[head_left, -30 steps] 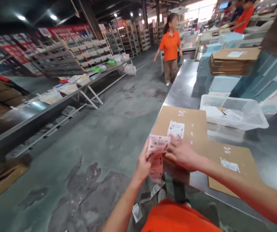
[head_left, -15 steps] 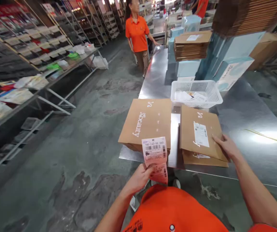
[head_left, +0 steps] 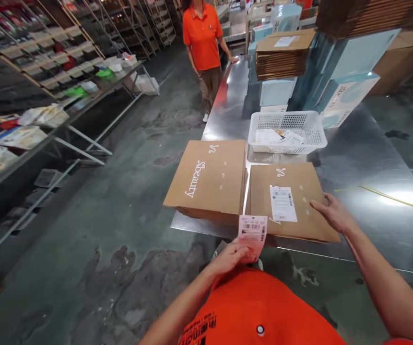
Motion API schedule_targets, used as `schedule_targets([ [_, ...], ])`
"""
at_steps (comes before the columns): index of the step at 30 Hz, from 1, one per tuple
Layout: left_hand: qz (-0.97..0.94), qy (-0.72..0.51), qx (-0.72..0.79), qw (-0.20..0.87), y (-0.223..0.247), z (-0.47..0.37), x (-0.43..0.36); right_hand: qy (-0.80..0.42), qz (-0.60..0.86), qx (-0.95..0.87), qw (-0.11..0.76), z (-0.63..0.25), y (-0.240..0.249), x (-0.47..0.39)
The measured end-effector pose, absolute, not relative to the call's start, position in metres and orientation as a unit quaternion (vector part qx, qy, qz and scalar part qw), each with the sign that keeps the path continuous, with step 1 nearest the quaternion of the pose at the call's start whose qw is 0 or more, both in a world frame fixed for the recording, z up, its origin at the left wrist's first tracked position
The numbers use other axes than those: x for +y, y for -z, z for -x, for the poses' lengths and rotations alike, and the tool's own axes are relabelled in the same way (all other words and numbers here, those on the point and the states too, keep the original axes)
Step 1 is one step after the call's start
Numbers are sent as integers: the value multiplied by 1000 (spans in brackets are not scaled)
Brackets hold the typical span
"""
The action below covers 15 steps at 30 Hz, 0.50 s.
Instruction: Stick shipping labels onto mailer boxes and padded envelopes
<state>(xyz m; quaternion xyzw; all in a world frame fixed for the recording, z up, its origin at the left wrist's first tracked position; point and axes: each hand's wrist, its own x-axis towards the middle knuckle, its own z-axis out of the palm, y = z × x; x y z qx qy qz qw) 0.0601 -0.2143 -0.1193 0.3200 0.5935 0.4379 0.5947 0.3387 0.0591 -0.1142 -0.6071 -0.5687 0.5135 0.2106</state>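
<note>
My left hand (head_left: 230,256) pinches a strip of printed shipping labels (head_left: 253,232) in front of the table edge, with its top overlapping the near edge of a cardboard carton. My right hand (head_left: 332,215) lies at the right edge of that flat brown carton (head_left: 303,184), thumb and fingers apart and gripping nothing. A white shipping label (head_left: 283,204) is stuck on this carton's top face. Left of it lies a stack of flat cartons (head_left: 213,177) printed "beauty" in white, with no label on the top one.
A white plastic basket (head_left: 287,149) with papers stands behind the cartons on the metal table (head_left: 364,163). Farther back are folded cartons (head_left: 281,64) and light-blue boxes (head_left: 353,91). A person in orange (head_left: 202,38) stands by the table's left side. A yellow strap (head_left: 389,195) lies at right.
The labelled top carton now lies square over the one beneath it. My left hand has brought the label strip rightward, towards that carton. My right hand's thumb and fingers stay at its right edge.
</note>
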Motion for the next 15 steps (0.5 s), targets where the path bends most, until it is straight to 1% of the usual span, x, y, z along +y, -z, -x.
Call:
schedule_targets([
  [4, -116, -512, 583, 620, 152, -76, -200, -543, 584, -561, 221, -349, 85, 39],
  [7, -91, -523, 541, 652, 156, -90, -177, -530, 601, -552, 229, -366, 71, 33],
  [9, -109, -528, 532, 653, 150, -101, -160, -516, 615, -548, 236, -381, 67, 35],
  [12, -164, -535, 590, 582, 134, -111, -146, -517, 634, -505, 275, -423, 67, 48],
  [13, -195, -535, 616, 544, 127, -112, -146, -500, 654, -474, 313, -445, 68, 54],
  [15, -277, -541, 655, 449, 109, -110, -154, -428, 694, -410, 408, -493, 73, 64],
])
